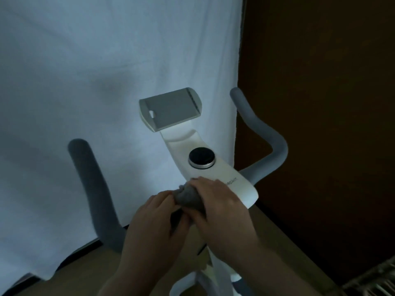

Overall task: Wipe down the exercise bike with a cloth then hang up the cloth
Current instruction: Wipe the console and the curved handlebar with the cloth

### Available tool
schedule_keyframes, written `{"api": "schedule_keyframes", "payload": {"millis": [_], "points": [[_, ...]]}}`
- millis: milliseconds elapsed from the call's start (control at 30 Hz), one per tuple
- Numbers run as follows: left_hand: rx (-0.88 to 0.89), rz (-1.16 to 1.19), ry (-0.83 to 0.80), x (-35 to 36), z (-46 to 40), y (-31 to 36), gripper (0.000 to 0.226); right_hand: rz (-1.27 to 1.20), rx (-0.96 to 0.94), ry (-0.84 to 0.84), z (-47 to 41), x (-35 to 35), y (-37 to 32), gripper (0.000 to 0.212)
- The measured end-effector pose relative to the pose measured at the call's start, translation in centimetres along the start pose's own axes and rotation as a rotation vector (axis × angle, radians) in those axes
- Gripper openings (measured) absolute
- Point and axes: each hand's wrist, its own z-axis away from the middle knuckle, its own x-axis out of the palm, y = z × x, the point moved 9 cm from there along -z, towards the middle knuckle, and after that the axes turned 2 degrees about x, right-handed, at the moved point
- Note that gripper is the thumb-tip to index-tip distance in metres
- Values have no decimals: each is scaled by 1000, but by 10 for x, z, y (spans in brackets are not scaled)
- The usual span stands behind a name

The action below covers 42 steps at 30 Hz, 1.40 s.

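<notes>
Dim, bluish cast, soft blur, dark right side

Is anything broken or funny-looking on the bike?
Nothing looks broken or spilled. The bike's white console, black knob and grey tray look whole. Both hands, left hand and right hand, hold the grey cloth bunched up at the console's near end.

cloth (188, 195) on bike console (230, 178), sheet (106, 82) behind

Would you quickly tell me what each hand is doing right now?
Left hand: fingers curled, gripping the grey cloth.
Right hand: curled over the same cloth, pressing it on the bike's white console.
</notes>
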Motion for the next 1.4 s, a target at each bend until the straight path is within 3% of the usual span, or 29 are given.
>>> {"api": "schedule_keyframes", "payload": {"millis": [167,400,800,1400], "points": [[5,-86,-96,-12,27,-29,34,34,54,-57,16,20,-12,25],[98,-138,-80,-38,64,-59,39,-24,210,-58,26,7,-26,31],[133,48,-186,-50,108,-53,64,13,376,-73,64,5,-66,36],[60,78,-241,-59,43,-32,39,99,541,44,36,-18,-40,36]]}}
